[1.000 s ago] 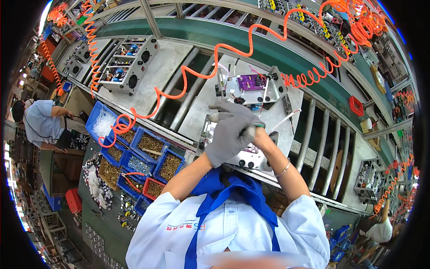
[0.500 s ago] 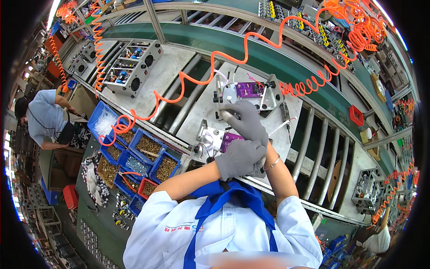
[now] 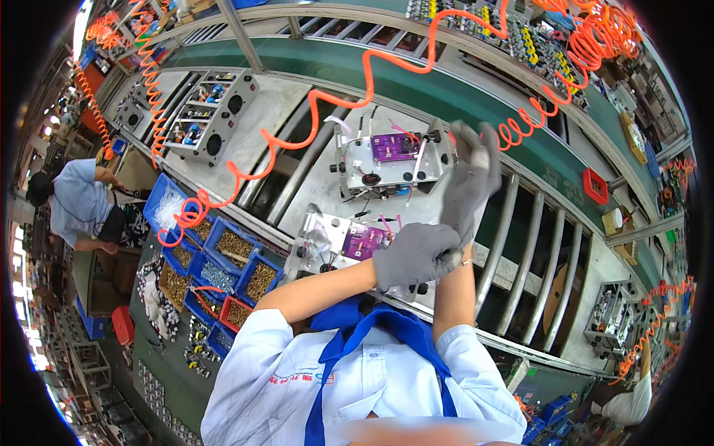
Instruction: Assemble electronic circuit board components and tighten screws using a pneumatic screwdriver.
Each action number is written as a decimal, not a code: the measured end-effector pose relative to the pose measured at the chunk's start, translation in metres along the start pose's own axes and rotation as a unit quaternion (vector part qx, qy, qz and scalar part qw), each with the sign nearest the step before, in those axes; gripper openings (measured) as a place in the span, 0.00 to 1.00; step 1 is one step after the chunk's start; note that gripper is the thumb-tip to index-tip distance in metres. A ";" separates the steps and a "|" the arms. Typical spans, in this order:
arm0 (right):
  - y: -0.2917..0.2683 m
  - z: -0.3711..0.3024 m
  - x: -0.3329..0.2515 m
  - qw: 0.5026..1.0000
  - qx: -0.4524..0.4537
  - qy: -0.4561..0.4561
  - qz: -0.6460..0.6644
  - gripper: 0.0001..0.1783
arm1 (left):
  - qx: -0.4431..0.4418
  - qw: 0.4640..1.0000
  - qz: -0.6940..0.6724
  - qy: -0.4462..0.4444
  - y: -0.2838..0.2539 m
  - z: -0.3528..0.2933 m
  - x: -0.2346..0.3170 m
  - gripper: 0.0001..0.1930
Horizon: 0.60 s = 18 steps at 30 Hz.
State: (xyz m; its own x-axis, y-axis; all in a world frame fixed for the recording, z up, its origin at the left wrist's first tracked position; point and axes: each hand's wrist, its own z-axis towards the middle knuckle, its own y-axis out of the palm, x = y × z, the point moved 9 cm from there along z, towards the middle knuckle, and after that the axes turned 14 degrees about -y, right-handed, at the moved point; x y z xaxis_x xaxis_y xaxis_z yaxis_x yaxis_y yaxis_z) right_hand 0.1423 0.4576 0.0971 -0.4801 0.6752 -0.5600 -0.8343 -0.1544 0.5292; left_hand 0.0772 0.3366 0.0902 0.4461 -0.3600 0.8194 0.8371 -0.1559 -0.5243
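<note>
Both my hands wear grey knit gloves. My left hand [image 3: 415, 256] is closed at my right wrist, its fingers on the cuff of the right glove [image 3: 455, 232]. My right hand [image 3: 471, 175] is raised with fingers stretched upward and holds nothing; its fingertips are blurred. Left of it, an open metal chassis [image 3: 362, 154] carries a purple circuit board [image 3: 396, 147] and loose wires. Nearer to me lies a second chassis [image 3: 336, 229], also with a purple circuit board [image 3: 366, 242], partly hidden by my left hand and forearm.
An orange coiled hose [image 3: 338, 97] hangs across the bench. Blue bins [image 3: 236, 241] of brass fittings stand at the left, and steel rollers [image 3: 529, 256] run at the right. Another chassis [image 3: 210, 111] sits at far left. A co-worker [image 3: 80, 197] bends over at the left edge.
My right hand has swung up and right, from over the far chassis to beside it, its fingers straightening. My left hand stays at the right wrist, slightly further right.
</note>
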 end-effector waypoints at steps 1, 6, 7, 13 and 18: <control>-0.010 0.007 -0.022 0.997 0.009 0.002 -0.080 0.35 | 0.017 0.999 -0.031 -0.005 0.000 0.007 -0.002 0.10; -0.063 0.040 -0.059 0.975 -0.090 -0.032 -0.199 0.59 | 0.079 0.967 0.033 -0.242 -0.008 0.069 -0.132 0.18; -0.078 0.038 -0.067 0.960 -0.112 -0.050 -0.252 0.59 | 0.108 0.940 0.070 -0.317 -0.014 0.076 -0.172 0.19; -0.152 -0.067 -0.046 0.955 -0.068 0.146 -0.249 0.50 | 0.070 0.903 0.167 -0.390 0.001 0.113 -0.278 0.18; -0.198 -0.149 -0.074 0.941 0.062 0.255 -0.216 0.49 | -0.090 0.850 0.506 -0.115 0.014 0.195 -0.207 0.08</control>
State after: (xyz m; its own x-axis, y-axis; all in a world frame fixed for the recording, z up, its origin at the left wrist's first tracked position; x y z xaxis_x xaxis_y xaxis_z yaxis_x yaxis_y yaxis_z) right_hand 0.3026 0.3309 -0.0617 -0.1978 0.2175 -0.9558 -0.9585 0.1612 0.2351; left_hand 0.0585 0.5884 -0.0415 0.9763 -0.2079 -0.0603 -0.0655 -0.0181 -0.9977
